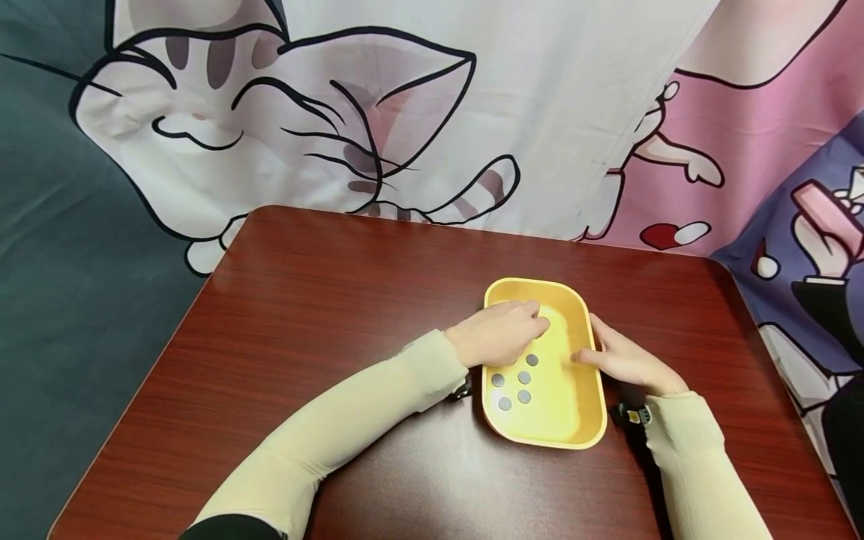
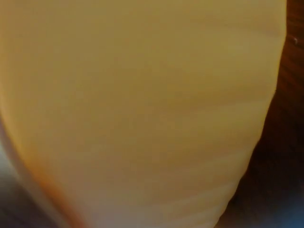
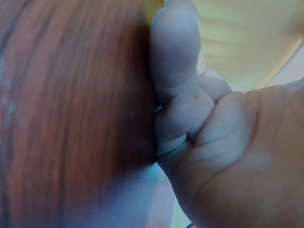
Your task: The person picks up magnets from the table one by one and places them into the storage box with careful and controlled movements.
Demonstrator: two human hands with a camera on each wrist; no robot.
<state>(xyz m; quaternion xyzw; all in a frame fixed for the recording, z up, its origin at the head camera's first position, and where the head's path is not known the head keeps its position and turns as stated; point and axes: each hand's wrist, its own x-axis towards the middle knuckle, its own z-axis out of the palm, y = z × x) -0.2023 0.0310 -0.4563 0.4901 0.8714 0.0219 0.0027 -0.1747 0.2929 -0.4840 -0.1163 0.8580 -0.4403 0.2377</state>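
Observation:
A yellow plastic tray [image 1: 563,439] with rounded corners and raised walls stands on the table. On its floor, toward the near left, lie several small grey discs [image 1: 524,377] that look like coins. My left hand [image 1: 499,332] reaches over the tray's left rim, back of the hand up, its fingers bent down inside; I cannot tell whether they hold a disc. My right hand [image 1: 631,360] grips the right wall, thumb over the rim and inside, the other fingers along the outside. The right wrist view has that hand [image 3: 223,123] low by the wood.
The reddish-brown table [image 1: 324,300] has rounded far corners. Behind it hangs a curtain [image 1: 560,112] with cartoon cats. A pale sleeve [image 2: 142,109] fills most of the left wrist view. Small dark devices sit at both wrists, the right one [image 1: 631,415] beside the tray.

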